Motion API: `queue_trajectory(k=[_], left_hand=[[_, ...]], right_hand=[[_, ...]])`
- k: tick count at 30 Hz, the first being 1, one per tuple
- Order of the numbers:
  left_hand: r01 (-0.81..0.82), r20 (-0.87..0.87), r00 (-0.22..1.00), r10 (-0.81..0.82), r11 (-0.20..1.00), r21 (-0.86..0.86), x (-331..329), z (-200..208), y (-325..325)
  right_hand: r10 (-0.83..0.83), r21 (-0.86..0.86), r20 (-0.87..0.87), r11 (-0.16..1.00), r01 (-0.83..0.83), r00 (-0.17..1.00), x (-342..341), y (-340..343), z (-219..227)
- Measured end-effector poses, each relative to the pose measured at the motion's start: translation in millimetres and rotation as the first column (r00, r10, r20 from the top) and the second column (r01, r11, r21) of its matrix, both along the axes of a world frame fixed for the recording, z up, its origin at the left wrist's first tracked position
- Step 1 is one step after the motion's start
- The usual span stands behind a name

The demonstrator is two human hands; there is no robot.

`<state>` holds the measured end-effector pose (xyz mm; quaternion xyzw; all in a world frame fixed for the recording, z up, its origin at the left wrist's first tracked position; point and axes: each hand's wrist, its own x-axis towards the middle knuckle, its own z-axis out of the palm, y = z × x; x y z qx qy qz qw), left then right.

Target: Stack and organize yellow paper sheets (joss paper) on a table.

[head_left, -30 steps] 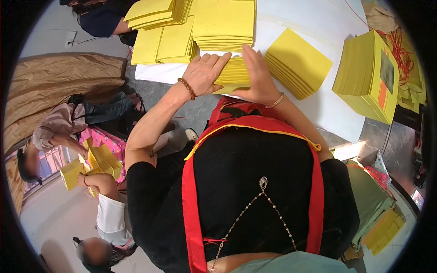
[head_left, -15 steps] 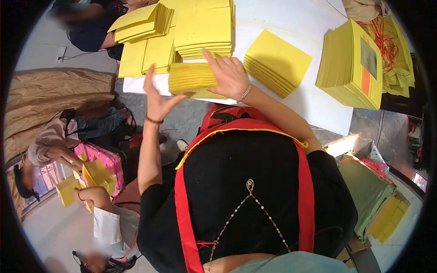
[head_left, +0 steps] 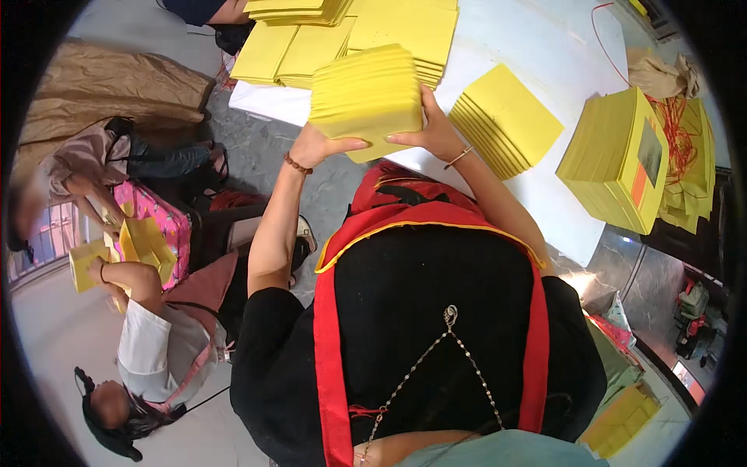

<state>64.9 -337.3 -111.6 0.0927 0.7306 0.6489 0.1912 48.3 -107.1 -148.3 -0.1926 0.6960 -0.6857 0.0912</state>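
Note:
Both of my hands grip one thick stack of yellow paper packets (head_left: 366, 92), raised off the near edge of the white table with its layered edges showing. My left hand (head_left: 315, 146) clasps the stack's lower left corner, thumb along the near face. From the right side my right hand (head_left: 437, 134) closes on it, its thumb pointing toward the other thumb. Most of my left fingers are hidden behind the packets. Just right of my right hand, a fanned row of yellow packets (head_left: 510, 117) lies on the table.
Flat yellow stacks (head_left: 401, 35) cover the table (head_left: 529, 35) behind. A tall pile (head_left: 611, 159) with a picture on its end stands at right, beside tangled red string (head_left: 675, 136). At left, people handle yellow packets (head_left: 144, 241) near a pink patterned item (head_left: 167, 218).
My left hand, spread open before, now grips the stack. Both hands have lifted it from the table edge and tilted it. The view has shifted, so the table sits differently.

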Motion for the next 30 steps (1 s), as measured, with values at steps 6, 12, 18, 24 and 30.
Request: queue_trajectory(k=[6,12,18,24,30], left_hand=[[0.067,-0.056,0.996,-0.075,0.988,-0.137,2.7,-50.7,13.0],[0.102,-0.120,0.984,-0.135,0.964,-0.247,-9.0,-69.3,3.0],[0.114,-0.026,0.992,-0.121,0.973,-0.203,-14.8,-80.0,-2.4],[0.158,-0.025,0.986,-0.167,0.964,-0.215,-15.8,-57.3,0.5],[0.102,-0.185,0.973,-0.142,0.972,-0.210,-24.4,-67.2,-1.2]], right_hand=[[0.150,-0.035,-0.061,0.988,-0.152,0.987,3.0,6.3,-45.9],[0.140,0.145,-0.062,0.981,-0.130,0.988,-7.1,8.3,-51.2],[0.180,0.112,-0.001,0.978,-0.179,0.984,-13.4,2.4,-37.9],[0.179,0.085,0.021,0.980,-0.180,0.984,-12.5,1.5,-32.6],[0.186,0.073,0.089,0.979,-0.193,0.979,-20.9,-2.5,-49.1]])
